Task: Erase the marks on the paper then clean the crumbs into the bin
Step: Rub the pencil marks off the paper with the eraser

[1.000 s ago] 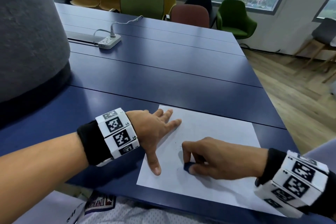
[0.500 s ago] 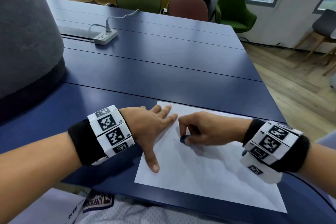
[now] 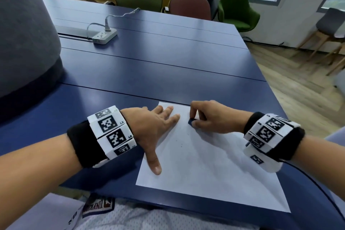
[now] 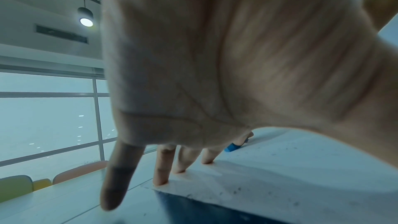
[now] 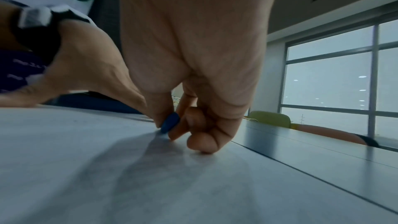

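While the paper (image 3: 205,164) is pinned flat by the spread left hand (image 3: 153,129), the blue eraser (image 3: 191,122) is pinched in the right hand (image 3: 211,119). Short, light strokes are advised, so the sheet is not creased.

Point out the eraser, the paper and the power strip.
blue eraser (image 3: 190,122), head view, its exposed tip.
paper (image 3: 214,173), head view, bare middle of the sheet.
power strip (image 3: 105,37), head view, its top face.

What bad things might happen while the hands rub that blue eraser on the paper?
The paper might crease: the right hand pinches the blue eraser and rubs near its far edge, while only the left hand presses it flat.

The dark crumbs scattered on the sheet could smear or fall onto the blue table, and no bin is in view.
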`<state>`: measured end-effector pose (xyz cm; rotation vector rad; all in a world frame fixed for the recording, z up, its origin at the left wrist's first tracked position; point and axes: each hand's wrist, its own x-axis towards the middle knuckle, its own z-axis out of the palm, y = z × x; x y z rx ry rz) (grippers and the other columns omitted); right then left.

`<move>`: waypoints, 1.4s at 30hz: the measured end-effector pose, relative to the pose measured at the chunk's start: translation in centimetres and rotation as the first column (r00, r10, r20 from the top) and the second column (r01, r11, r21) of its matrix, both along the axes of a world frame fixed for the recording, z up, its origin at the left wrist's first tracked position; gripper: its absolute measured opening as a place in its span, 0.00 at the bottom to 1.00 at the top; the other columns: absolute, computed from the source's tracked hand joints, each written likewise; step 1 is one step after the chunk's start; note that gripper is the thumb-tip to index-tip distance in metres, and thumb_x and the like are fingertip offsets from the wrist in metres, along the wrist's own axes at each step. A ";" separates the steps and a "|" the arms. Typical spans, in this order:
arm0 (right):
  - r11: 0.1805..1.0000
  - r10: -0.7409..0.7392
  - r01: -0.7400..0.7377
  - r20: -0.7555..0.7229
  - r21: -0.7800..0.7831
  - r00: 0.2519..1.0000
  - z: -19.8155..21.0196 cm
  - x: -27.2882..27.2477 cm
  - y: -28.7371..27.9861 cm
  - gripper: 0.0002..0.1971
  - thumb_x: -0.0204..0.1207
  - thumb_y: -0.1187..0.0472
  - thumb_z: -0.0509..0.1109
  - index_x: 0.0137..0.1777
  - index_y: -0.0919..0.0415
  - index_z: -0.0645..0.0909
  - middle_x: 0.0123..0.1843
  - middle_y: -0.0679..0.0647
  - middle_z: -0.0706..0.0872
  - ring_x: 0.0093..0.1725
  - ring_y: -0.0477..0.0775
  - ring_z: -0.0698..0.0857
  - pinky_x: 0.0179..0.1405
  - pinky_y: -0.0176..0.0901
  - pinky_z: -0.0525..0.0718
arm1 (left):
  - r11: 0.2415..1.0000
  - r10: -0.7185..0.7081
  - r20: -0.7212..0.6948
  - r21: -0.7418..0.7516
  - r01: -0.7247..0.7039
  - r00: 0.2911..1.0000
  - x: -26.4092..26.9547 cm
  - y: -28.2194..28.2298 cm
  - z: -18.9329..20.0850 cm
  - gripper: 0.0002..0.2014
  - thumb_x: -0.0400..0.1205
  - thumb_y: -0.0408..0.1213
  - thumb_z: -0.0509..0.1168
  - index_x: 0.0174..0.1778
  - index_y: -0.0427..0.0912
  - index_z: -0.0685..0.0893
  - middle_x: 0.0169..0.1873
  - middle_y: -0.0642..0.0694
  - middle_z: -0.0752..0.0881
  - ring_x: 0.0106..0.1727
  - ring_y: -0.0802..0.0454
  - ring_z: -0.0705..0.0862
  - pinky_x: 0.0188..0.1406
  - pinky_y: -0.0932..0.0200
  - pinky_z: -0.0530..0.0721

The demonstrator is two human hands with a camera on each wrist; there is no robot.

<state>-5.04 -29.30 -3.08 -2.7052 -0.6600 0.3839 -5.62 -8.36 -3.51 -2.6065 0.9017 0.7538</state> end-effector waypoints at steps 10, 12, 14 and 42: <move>0.997 0.054 -0.053 -0.019 0.055 0.998 -0.1 -2.2 0.0 0.05 0.77 0.56 0.72 0.47 0.54 0.79 0.27 0.44 0.76 0.27 0.39 0.76 0.27 0.30 0.69 | 1.000 -0.022 0.021 0.012 0.021 1.000 0.0 -0.1 -0.1 0.77 0.51 0.76 0.75 0.84 0.51 0.31 0.85 0.47 0.35 0.86 0.47 0.41 0.82 0.35 0.55; 0.994 0.083 -0.081 -0.028 0.072 0.996 -0.3 -2.9 -0.1 0.04 0.77 0.57 0.71 0.46 0.53 0.78 0.27 0.44 0.76 0.27 0.40 0.76 0.28 0.31 0.69 | 1.000 -0.022 0.021 0.009 0.022 1.000 0.0 -0.1 -0.1 0.77 0.52 0.75 0.76 0.84 0.51 0.31 0.85 0.47 0.35 0.86 0.47 0.41 0.82 0.35 0.55; 0.981 0.193 -0.186 -0.129 0.062 0.973 0.1 -4.2 0.2 0.03 0.77 0.57 0.71 0.46 0.53 0.79 0.29 0.45 0.77 0.28 0.43 0.75 0.29 0.32 0.72 | 1.000 -0.013 0.008 0.010 0.013 1.000 -0.1 -0.2 0.1 0.76 0.53 0.74 0.76 0.84 0.52 0.31 0.85 0.46 0.34 0.86 0.46 0.40 0.82 0.34 0.54; 0.963 0.271 -0.268 -0.135 0.042 0.953 0.1 -7.9 0.3 0.04 0.79 0.54 0.67 0.48 0.51 0.74 0.27 0.44 0.77 0.28 0.47 0.75 0.29 0.32 0.70 | 1.000 0.000 -0.006 0.012 0.000 1.000 0.2 0.0 -0.4 0.78 0.49 0.76 0.75 0.83 0.56 0.29 0.85 0.49 0.32 0.86 0.47 0.39 0.82 0.36 0.54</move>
